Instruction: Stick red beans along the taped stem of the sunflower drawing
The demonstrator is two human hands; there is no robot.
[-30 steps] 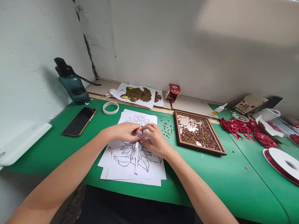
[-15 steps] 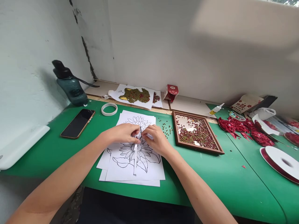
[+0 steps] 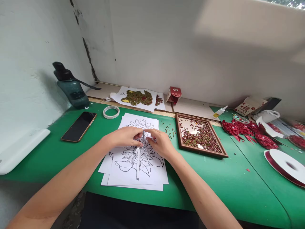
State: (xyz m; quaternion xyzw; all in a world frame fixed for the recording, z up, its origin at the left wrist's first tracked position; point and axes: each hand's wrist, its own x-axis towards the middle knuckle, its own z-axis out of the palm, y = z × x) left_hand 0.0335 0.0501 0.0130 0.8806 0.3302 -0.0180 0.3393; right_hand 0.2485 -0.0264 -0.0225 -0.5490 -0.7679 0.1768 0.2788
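A stack of white sheets lies on the green table, the top one a line drawing of a sunflower [image 3: 139, 165]. Over the flower's centre my left hand [image 3: 127, 136] and my right hand [image 3: 159, 142] meet, fingertips pinched together on a small white strip [image 3: 137, 150] that hangs down between them, perhaps tape. What exactly the strip is I cannot make out. Both hands hover just above the paper.
A black phone [image 3: 79, 126], a tape ring [image 3: 111, 111] and a dark water bottle [image 3: 71, 87] sit at left. A wooden frame [image 3: 199, 135] of red and green beans lies at right, with loose beans [image 3: 169, 131], a glue bottle [image 3: 220, 111], red ribbon flowers [image 3: 247, 131] and a ribbon spool [image 3: 286, 165].
The hands stay pinched together over the sunflower; the view has shifted slightly and the fingers have worked the white strip a little.
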